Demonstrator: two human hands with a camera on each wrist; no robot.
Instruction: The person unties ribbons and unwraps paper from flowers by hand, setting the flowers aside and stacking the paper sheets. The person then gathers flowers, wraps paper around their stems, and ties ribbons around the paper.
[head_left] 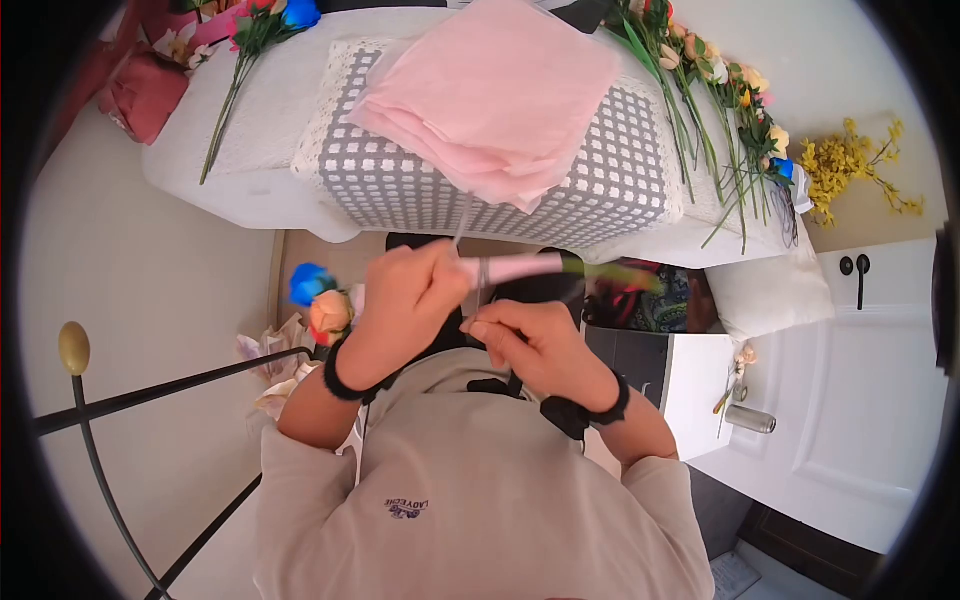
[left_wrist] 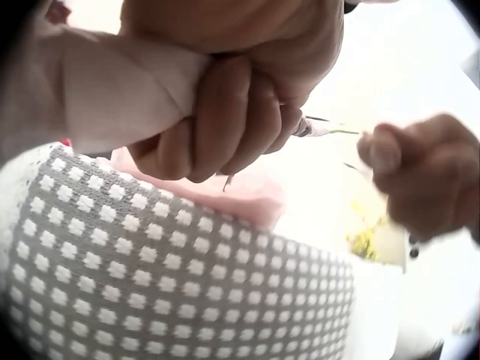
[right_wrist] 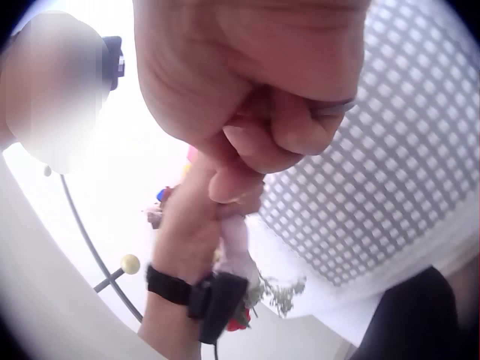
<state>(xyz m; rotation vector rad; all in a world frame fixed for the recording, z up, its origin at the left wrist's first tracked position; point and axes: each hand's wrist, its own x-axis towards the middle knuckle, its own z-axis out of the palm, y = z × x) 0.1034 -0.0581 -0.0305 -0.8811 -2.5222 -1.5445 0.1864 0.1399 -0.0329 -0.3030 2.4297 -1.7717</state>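
Note:
My left hand (head_left: 408, 300) grips a small bouquet around its pale pink wrapped stems (head_left: 525, 266). Blue, peach and red flower heads (head_left: 328, 308) show on the left of that hand, and blurred green stem ends (head_left: 615, 273) stick out on the right. A thin grey tie (head_left: 484, 272) crosses the wrap beside the left fingers and runs down toward my right hand (head_left: 540, 345). The right thumb and fingers are curled and pinch this tie, just below the stems. In the left wrist view the wrapped part (left_wrist: 127, 94) fills the left fist.
Stacked pink wrapping sheets (head_left: 490, 100) lie on a grey-and-white checked runner (head_left: 400, 180) over the table. Long-stemmed flowers (head_left: 715, 100) lie along the table's right side; others (head_left: 245, 70) lie at the left. A black metal rail (head_left: 180, 390) stands at the left.

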